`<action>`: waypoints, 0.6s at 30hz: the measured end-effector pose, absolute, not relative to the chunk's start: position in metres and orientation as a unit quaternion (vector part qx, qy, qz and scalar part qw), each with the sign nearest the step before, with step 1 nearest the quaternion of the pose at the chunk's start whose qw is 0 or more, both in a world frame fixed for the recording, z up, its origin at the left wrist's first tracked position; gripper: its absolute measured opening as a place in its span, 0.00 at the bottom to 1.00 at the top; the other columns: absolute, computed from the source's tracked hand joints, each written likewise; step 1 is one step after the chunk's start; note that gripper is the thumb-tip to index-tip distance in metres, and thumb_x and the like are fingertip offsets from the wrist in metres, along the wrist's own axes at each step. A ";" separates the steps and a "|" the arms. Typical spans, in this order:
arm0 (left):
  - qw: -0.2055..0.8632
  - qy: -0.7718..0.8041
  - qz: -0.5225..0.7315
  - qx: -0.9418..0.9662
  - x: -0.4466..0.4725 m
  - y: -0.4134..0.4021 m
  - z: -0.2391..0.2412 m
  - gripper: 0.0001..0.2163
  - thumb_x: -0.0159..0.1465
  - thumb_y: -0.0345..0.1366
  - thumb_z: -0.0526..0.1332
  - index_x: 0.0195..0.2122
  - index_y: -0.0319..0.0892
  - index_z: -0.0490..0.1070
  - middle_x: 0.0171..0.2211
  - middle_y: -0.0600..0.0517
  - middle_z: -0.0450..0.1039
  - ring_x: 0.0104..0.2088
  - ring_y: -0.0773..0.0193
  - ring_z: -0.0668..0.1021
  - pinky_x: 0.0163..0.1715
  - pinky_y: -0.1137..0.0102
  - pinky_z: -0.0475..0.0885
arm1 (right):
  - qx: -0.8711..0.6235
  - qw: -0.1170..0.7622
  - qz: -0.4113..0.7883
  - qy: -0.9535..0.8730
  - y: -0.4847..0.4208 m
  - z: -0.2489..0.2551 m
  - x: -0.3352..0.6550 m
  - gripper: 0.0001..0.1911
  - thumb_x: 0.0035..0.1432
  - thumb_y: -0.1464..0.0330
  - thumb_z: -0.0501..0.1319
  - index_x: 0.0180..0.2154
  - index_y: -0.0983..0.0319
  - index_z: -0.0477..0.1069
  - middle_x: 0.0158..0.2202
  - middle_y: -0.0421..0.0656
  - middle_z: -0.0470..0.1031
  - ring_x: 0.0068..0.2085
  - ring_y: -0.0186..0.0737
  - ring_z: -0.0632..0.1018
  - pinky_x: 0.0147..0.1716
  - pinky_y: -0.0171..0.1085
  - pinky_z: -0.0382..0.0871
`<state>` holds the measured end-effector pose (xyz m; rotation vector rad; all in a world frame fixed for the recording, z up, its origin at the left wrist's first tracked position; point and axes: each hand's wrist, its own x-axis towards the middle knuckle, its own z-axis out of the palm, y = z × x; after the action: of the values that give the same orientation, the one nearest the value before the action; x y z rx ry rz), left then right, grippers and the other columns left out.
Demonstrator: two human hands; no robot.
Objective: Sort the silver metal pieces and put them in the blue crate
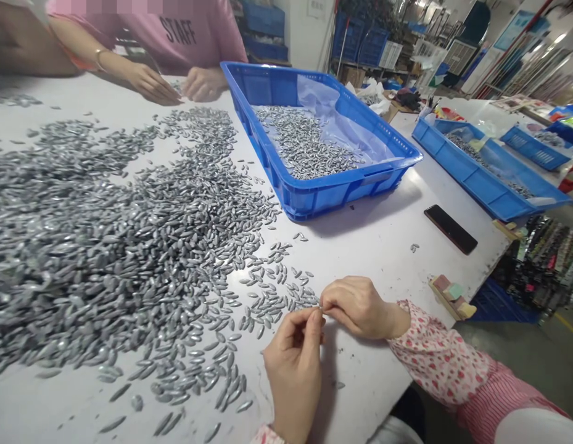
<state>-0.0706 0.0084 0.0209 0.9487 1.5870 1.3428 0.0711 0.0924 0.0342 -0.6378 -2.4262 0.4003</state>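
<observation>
My left hand (295, 364) is closed in a pinch, thumb against forefinger, above the white table (360, 376). From the right, my right hand (358, 306) meets it fingertip to fingertip, also pinched. What sits between the fingertips is too small and covered to make out. Beside both hands lie scattered grey, glossy, leaf-shaped pieces (267, 302). They merge leftward into a broad heap (142, 246) of the same pieces. One loose piece (338, 385) rests below my right hand.
A blue crate (332, 191) with a plastic liner holds more grey pieces. A phone (450, 228) and a small wooden block with coloured pads (451, 296) lie at right. More blue trays (480, 185) stand behind. Across the table, a co-worker's hands (152, 83) are over the pieces.
</observation>
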 end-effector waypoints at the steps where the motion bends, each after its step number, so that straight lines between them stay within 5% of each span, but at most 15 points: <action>1: 0.427 0.630 0.536 0.366 -0.070 0.009 0.021 0.14 0.63 0.47 0.63 0.31 0.41 0.74 0.24 0.52 0.72 0.26 0.63 0.73 0.29 0.72 0.69 | -0.240 0.299 0.154 -0.911 0.092 0.033 0.071 0.07 0.67 0.71 0.51 0.34 0.61 0.63 0.30 0.42 0.75 0.32 0.35 0.75 0.33 0.35 0.66; 18: 0.510 0.578 0.595 0.228 -0.068 0.011 0.018 0.14 0.63 0.47 0.66 0.33 0.40 0.73 0.25 0.53 0.70 0.26 0.67 0.73 0.27 0.75 0.72 | -0.294 0.356 0.364 -0.808 0.092 0.030 0.071 0.13 0.69 0.64 0.53 0.35 0.64 0.71 0.31 0.44 0.75 0.33 0.34 0.76 0.35 0.34 0.71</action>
<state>-0.0681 0.0108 0.0179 0.5491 1.3916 1.4330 0.0708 0.0920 0.0303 -0.7597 -2.0877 0.9410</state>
